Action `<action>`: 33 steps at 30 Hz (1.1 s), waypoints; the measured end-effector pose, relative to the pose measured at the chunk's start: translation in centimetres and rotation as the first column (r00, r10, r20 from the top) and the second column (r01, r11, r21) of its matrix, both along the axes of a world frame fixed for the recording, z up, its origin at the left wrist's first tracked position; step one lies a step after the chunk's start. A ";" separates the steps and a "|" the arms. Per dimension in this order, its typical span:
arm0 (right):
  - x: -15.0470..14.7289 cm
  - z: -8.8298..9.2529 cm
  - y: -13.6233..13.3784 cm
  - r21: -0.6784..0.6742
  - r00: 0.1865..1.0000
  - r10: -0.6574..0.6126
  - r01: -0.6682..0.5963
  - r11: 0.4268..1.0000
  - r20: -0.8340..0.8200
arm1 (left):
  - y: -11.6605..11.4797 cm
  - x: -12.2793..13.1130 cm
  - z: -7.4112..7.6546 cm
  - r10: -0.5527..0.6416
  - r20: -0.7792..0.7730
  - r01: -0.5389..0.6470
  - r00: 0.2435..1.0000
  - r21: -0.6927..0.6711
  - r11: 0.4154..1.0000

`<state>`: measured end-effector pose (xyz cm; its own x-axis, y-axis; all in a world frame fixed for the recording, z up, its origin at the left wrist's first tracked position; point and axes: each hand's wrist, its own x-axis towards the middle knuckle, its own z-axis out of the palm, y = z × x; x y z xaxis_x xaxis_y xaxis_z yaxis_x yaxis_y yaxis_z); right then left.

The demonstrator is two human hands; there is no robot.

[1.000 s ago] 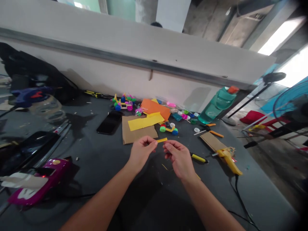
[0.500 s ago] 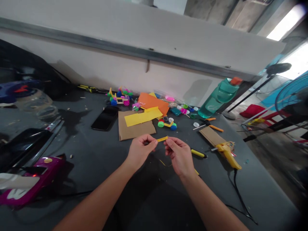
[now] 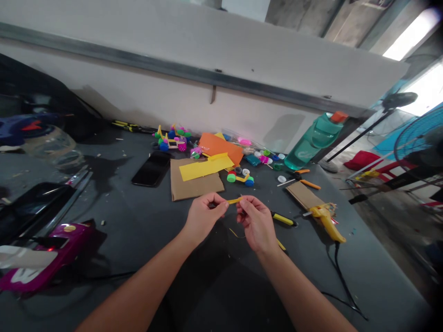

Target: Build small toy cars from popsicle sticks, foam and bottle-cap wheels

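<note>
My left hand (image 3: 204,215) and my right hand (image 3: 256,221) meet over the dark table (image 3: 148,230), each pinching one end of a short yellow strip (image 3: 234,200). Both hands are closed on it. Just beyond them lie a brown cardboard piece (image 3: 194,186) with yellow paper (image 3: 206,167) on it, orange paper (image 3: 218,146), and a small cart with coloured bottle-cap wheels (image 3: 241,178). A yellow-handled cutter (image 3: 284,219) lies right of my right hand.
A yellow glue gun (image 3: 327,220) with its cord lies at the right on cardboard. A teal water bottle (image 3: 311,140), a black phone (image 3: 151,168), loose caps, another cap toy (image 3: 171,138), a magenta object (image 3: 51,258) and a fan (image 3: 420,138) surround the work area.
My right hand has closed in on the strip's right end; one second ago only the left hand held it. The view tilted slightly down.
</note>
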<state>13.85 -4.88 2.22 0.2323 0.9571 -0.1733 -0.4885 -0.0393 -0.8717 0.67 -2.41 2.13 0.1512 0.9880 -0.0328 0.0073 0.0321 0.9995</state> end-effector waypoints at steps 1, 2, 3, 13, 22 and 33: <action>0.0 0.0 0.0 0.006 1.000 0.005 -0.005 1.000 -0.004 | 0.0 0.0 0.0 -0.003 0.006 0.003 1.000 -0.003 1.000; 0.0 -0.1 0.0 0.011 1.000 0.011 -0.010 1.000 -0.006 | 0.0 0.0 -0.1 -0.006 0.011 0.006 1.000 -0.004 1.000; 0.0 -0.1 0.0 0.013 1.000 0.016 -0.016 1.000 -0.006 | 0.0 0.0 -0.1 -0.008 0.017 0.008 1.000 -0.003 1.000; 0.0 0.0 0.1 0.024 1.000 0.020 -0.020 1.000 0.005 | 0.2 -0.2 -0.4 -0.047 0.075 0.045 0.996 0.032 0.998; -0.1 0.0 0.1 0.007 1.000 0.000 0.000 1.000 0.031 | 0.1 0.0 -0.1 -0.025 0.081 0.024 0.996 0.017 1.000; -0.3 -0.3 0.1 0.014 0.998 -0.015 0.014 1.000 0.053 | 0.2 0.3 -0.4 0.031 0.136 -0.028 0.990 -0.024 0.999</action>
<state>13.53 -4.75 1.95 0.2551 0.9556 -0.1477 -0.4417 -0.0207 -0.8969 0.92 -2.20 1.77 0.1263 0.9914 -0.0355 -0.1298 0.0520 0.9902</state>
